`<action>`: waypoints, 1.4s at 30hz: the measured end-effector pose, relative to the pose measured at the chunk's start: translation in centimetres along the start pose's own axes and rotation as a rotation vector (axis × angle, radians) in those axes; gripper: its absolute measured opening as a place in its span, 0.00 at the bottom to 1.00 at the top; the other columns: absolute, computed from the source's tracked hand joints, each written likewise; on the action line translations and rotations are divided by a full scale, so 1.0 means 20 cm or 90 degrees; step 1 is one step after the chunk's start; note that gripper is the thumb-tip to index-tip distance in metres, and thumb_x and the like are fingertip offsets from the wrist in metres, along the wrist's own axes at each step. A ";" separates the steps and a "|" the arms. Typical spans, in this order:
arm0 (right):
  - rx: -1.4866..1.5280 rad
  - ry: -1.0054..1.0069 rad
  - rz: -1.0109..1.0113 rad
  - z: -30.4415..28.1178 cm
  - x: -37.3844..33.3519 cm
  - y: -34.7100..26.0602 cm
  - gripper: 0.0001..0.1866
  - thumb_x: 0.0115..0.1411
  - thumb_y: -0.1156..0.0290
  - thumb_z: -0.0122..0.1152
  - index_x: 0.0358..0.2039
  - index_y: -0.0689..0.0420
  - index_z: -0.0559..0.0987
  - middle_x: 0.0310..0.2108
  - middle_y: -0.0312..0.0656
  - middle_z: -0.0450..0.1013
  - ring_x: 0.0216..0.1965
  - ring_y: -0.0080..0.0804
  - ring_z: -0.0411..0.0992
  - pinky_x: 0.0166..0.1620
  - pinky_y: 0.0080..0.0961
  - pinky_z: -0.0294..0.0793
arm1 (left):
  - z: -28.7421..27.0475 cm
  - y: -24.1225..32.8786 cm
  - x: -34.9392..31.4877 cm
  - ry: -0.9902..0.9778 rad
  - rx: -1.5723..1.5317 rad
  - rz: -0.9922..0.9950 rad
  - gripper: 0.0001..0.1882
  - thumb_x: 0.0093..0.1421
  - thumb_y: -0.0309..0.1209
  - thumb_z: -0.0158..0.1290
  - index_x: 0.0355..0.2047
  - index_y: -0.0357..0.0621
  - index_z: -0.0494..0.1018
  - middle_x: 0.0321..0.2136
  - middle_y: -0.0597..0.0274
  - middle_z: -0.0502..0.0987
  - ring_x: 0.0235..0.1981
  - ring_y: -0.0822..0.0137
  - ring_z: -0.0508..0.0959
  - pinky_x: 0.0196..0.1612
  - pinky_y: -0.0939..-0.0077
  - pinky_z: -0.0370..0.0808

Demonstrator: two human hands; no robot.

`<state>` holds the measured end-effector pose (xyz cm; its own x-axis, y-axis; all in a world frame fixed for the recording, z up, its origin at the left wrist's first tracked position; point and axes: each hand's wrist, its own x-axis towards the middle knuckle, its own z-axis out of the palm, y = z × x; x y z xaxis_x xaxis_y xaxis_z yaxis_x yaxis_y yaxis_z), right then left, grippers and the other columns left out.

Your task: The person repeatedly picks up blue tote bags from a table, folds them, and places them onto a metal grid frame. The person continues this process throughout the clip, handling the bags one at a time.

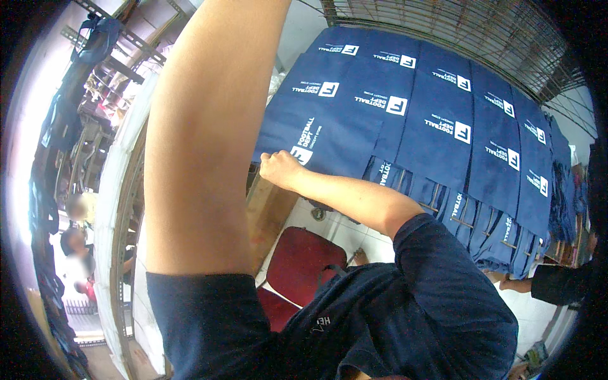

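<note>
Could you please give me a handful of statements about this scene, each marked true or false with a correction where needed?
1. The person's right hand is at the edge of the navy blue fabric with white prints. True.
2. The left hand lies flat on the fabric in plain view. False: it is out of view; only the bare left arm shows, reaching past the picture's upper edge.
3. A dark red padded chair is on the near side of the fabric. True.
4. The sleeves reach down to both wrists. False: the dark navy short sleeves leave the forearms bare.
5. A brown wire mesh panel is beyond the fabric's far edge. True.
</note>
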<state>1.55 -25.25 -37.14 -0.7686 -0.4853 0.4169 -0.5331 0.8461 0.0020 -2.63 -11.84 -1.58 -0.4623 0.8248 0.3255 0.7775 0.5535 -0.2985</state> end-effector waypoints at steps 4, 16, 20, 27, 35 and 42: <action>-0.001 0.004 -0.041 -0.02 0.00 0.03 0.06 0.44 0.74 0.58 0.22 0.63 0.78 0.26 0.48 0.72 0.27 0.38 0.76 0.25 0.30 0.76 | -0.01 0.00 -0.01 0.019 -0.019 0.019 0.53 0.37 0.40 0.62 0.60 0.47 0.45 0.52 0.41 0.56 0.57 0.44 0.56 0.57 0.56 0.60; 0.002 -0.016 -0.023 -0.02 0.02 0.04 0.05 0.44 0.75 0.57 0.22 0.63 0.78 0.27 0.49 0.73 0.27 0.38 0.77 0.25 0.30 0.76 | 0.02 0.00 -0.03 0.047 -0.021 0.018 0.52 0.39 0.43 0.62 0.60 0.48 0.45 0.52 0.43 0.57 0.56 0.45 0.57 0.57 0.54 0.60; 0.008 -0.009 -0.017 0.02 0.00 0.04 0.06 0.44 0.75 0.57 0.22 0.63 0.78 0.26 0.49 0.73 0.27 0.38 0.77 0.26 0.30 0.76 | 0.01 0.01 -0.02 0.038 -0.009 0.003 0.51 0.39 0.43 0.62 0.60 0.48 0.46 0.52 0.43 0.57 0.56 0.44 0.57 0.57 0.54 0.59; 0.012 0.026 -0.020 0.07 -0.02 0.04 0.06 0.45 0.75 0.57 0.23 0.64 0.78 0.26 0.49 0.73 0.27 0.38 0.77 0.26 0.31 0.77 | 0.01 0.02 -0.02 0.039 -0.013 -0.003 0.50 0.39 0.42 0.62 0.59 0.48 0.47 0.51 0.43 0.57 0.56 0.44 0.57 0.57 0.54 0.59; 0.034 -0.013 0.010 0.06 -0.02 0.07 0.07 0.46 0.74 0.57 0.27 0.63 0.78 0.28 0.48 0.73 0.28 0.38 0.77 0.28 0.31 0.77 | 0.02 0.01 -0.03 0.043 -0.033 -0.002 0.51 0.39 0.43 0.63 0.59 0.47 0.46 0.51 0.43 0.57 0.56 0.45 0.57 0.57 0.55 0.59; 0.079 0.037 -0.012 -0.06 -0.09 0.02 0.20 0.50 0.60 0.59 0.37 0.62 0.73 0.30 0.46 0.70 0.28 0.38 0.75 0.26 0.33 0.74 | 0.04 0.00 -0.02 0.066 -0.033 -0.012 0.51 0.38 0.42 0.63 0.60 0.46 0.47 0.51 0.42 0.57 0.55 0.43 0.57 0.58 0.57 0.59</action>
<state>3.27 -23.75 -36.75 -0.7384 -0.4838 0.4698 -0.5894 0.8015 -0.1009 -2.75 -12.19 -2.40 -0.4326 0.7963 0.4229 0.7909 0.5603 -0.2460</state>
